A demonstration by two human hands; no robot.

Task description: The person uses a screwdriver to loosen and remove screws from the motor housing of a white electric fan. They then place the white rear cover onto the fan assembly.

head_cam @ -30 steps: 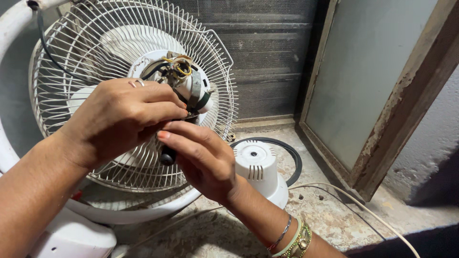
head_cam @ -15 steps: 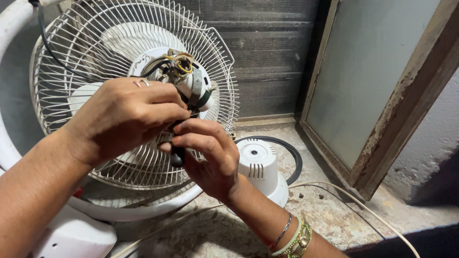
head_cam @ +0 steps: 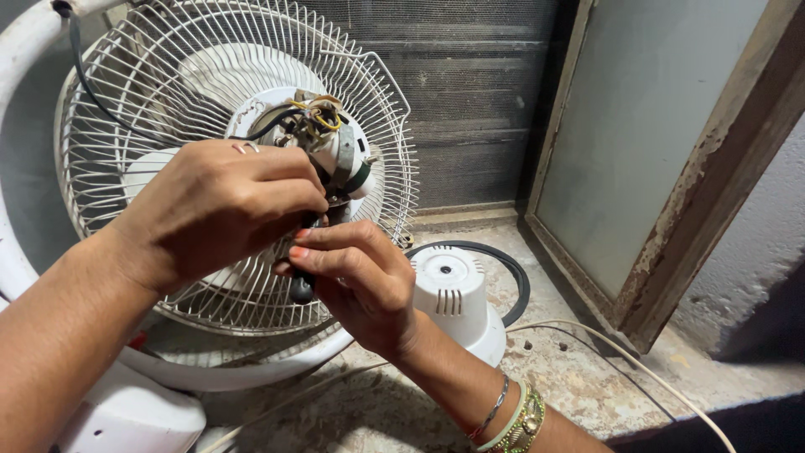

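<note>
Fan motor [head_cam: 335, 151] sits bared at centre-left, white rear cover [head_cam: 453, 294] already off; left hand [head_cam: 218, 210] steadies it, right hand [head_cam: 360, 281] fingers pinching a dark-handled tool [head_cam: 302, 285].

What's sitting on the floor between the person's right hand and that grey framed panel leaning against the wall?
In the head view, a white plastic motor cover sits between the right hand and the framed panel, with a black ring lying around it on the speckled floor.

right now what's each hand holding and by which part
The right hand grips a dark-handled tool by its handle. The left hand clasps the exposed white fan motor at its lower side.
</note>
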